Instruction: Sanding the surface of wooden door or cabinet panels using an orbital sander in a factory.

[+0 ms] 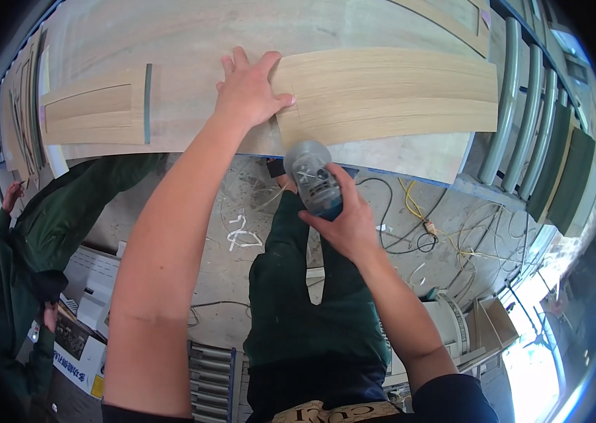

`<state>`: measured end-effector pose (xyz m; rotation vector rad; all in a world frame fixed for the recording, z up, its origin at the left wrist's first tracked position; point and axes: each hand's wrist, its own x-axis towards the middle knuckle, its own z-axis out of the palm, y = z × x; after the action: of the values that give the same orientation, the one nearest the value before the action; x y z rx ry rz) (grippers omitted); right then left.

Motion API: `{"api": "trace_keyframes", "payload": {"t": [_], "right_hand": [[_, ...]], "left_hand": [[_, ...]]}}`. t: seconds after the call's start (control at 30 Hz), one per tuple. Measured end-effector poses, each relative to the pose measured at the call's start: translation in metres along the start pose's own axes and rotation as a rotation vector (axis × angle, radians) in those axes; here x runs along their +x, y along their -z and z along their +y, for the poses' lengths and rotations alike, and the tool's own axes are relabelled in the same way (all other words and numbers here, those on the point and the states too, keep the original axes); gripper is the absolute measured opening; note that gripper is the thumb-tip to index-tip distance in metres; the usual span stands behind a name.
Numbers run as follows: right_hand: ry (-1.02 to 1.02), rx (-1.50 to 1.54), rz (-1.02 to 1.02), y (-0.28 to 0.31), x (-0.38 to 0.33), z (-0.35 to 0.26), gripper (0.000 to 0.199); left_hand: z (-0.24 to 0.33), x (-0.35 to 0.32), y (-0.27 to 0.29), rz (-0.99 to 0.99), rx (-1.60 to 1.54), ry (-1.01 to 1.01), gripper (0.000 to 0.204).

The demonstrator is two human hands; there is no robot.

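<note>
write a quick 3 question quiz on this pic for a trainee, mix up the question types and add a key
1. Which hand holds the translucent tool?
2. True or false: the left hand is at the right end of the large wooden panel.
3. The camera wearer's trousers are: a) red b) dark green c) white

Key:
1. The right hand.
2. False; it is at the panel's left end.
3. b

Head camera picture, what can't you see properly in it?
All in the head view:
- The side of the grey tool pressed against the right hand: hidden by that hand.
- The rest of the framed panel: cut off by the top edge.
- The co-worker's outer side: lost in the dark lens rim.
- Details in the bright patch: washed out by glare.
</note>
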<state>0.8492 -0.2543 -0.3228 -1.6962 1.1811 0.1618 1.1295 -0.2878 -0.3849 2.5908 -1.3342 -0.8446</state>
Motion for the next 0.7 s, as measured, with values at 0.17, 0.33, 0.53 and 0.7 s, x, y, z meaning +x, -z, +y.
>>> {"api": "trace_keyframes", "payload": {"t": [0.17, 0.33, 0.53, 0.7], "right_hand": [[0.089, -0.032, 0.010, -0.012, 0.005, -0.005, 0.097], [0.059, -0.003, 0.088, 0.000, 0.006, 0.001, 0.097], [-0.075, 0.066, 0.248, 0.045, 0.006, 0.028, 0.098], [-0.118, 0.205, 0.412, 0.073, 0.007, 0.053, 0.098]], "left_hand": [[0.001, 0.000, 0.002, 0.001, 0.007, -0.001, 0.084], [-0.001, 0.000, 0.000, -0.001, 0.015, -0.015, 0.084], [-0.003, 0.003, -0.001, -0.013, -0.028, -0.023, 0.082], [-0.002, 0.003, 0.000, -0.025, -0.030, -0.029, 0.082]]}}
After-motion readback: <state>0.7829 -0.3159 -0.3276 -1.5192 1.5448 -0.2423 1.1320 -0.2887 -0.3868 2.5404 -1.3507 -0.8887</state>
